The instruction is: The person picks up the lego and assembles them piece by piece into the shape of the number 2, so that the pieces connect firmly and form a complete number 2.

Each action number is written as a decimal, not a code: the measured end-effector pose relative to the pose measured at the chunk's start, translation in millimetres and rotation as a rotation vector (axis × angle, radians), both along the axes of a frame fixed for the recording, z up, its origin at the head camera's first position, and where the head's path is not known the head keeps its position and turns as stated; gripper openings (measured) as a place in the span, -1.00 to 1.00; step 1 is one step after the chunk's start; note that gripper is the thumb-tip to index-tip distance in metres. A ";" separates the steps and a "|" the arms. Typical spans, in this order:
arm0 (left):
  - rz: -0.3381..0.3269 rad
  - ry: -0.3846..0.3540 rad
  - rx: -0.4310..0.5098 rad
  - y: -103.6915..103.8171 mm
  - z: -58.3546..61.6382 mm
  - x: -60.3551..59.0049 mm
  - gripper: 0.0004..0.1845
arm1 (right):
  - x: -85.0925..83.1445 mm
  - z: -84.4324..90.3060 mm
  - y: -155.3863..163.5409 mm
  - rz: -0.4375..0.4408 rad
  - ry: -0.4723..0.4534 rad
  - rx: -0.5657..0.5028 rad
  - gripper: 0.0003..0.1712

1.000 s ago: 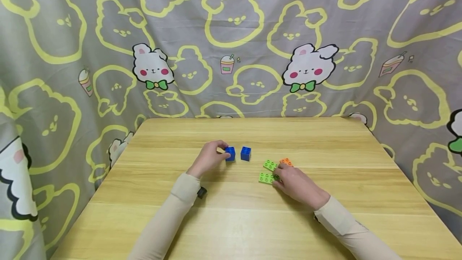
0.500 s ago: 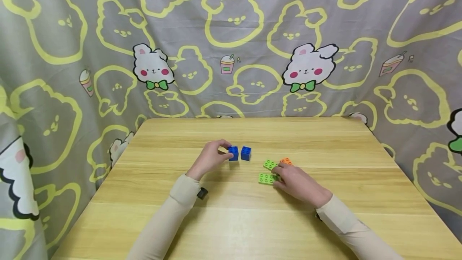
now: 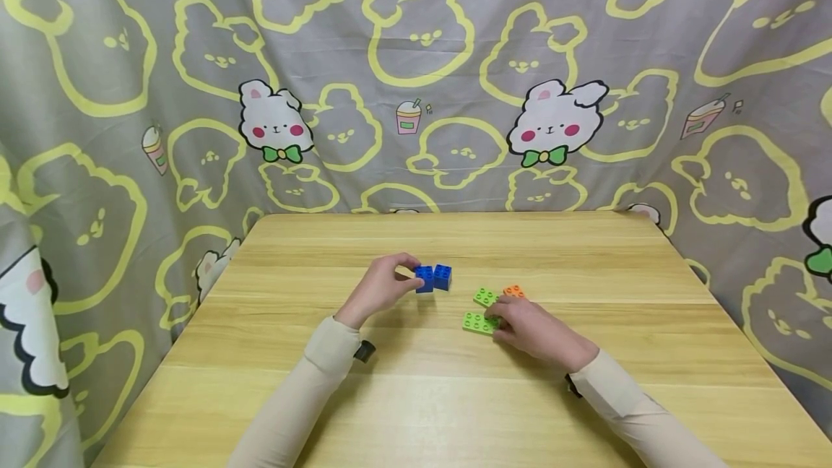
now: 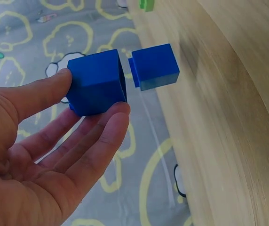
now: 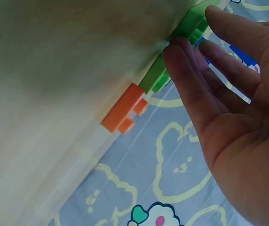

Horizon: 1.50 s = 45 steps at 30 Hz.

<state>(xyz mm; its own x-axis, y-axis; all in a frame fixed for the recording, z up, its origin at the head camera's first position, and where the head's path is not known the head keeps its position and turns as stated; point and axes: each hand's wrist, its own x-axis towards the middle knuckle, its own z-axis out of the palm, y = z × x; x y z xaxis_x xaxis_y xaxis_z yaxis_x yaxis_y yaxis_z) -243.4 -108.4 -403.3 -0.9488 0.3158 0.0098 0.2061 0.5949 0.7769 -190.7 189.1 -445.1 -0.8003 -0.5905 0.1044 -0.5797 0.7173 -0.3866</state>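
My left hand (image 3: 414,274) pinches a blue brick (image 3: 425,279) between thumb and fingers. That brick sits just left of a second blue brick (image 3: 443,276) on the wooden table (image 3: 416,410). In the left wrist view the held blue brick (image 4: 99,82) is a narrow gap from the second blue brick (image 4: 155,66). My right hand (image 3: 495,313) lies flat with straight fingers, touching the near green brick (image 3: 477,322). A far green brick (image 3: 485,297) and an orange brick (image 3: 514,291) lie beside it. The right wrist view shows the orange brick (image 5: 125,110) and a green brick (image 5: 155,77) by my fingers (image 5: 186,70).
A grey curtain (image 3: 416,92) printed with yellow and white rabbits hangs behind and around the table. The table's left edge (image 3: 175,338) and right edge (image 3: 734,316) drop off to the cloth.
My left hand has slid its blue brick to the right, closing the gap to the second blue brick. The right hand has barely moved.
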 end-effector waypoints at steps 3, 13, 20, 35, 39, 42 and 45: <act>-0.008 -0.006 0.004 0.4 0.3 1.0 -0.67 | -0.8 -1.3 -0.7 0.005 -0.016 -0.008 -0.73; -0.044 -0.028 0.013 3.3 0.2 4.9 -0.67 | -2.6 -2.8 -0.3 -0.017 -0.049 -0.007 -0.69; -0.077 -0.028 0.029 7.8 -1.2 6.7 -0.67 | -3.2 -3.0 1.2 -0.018 -0.046 -0.018 -0.73; -0.102 -0.033 0.039 12.6 -2.1 9.9 -0.68 | -3.8 -3.3 -0.3 -0.017 -0.031 -0.001 -0.76; -0.114 -0.040 0.047 15.6 -1.7 12.0 -0.68 | -3.8 -2.6 -0.9 -0.015 -0.035 -0.001 -0.75; -0.120 -0.047 0.050 18.5 -0.9 14.7 -0.68 | -3.4 -2.0 -1.6 -0.012 -0.039 -0.002 -0.74; -0.125 -0.054 0.050 21.1 0.0 17.5 -0.67 | -2.8 -1.4 -2.6 -0.007 -0.040 -0.005 -0.74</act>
<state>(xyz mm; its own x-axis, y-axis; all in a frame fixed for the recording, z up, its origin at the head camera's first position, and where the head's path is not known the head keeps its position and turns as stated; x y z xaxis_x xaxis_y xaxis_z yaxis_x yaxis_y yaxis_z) -225.9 -87.3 -403.3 -0.9018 0.4317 -0.0217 0.2329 0.5275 0.8170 -193.5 186.5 -446.5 -0.8082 -0.5842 0.0750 -0.5583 0.7194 -0.4133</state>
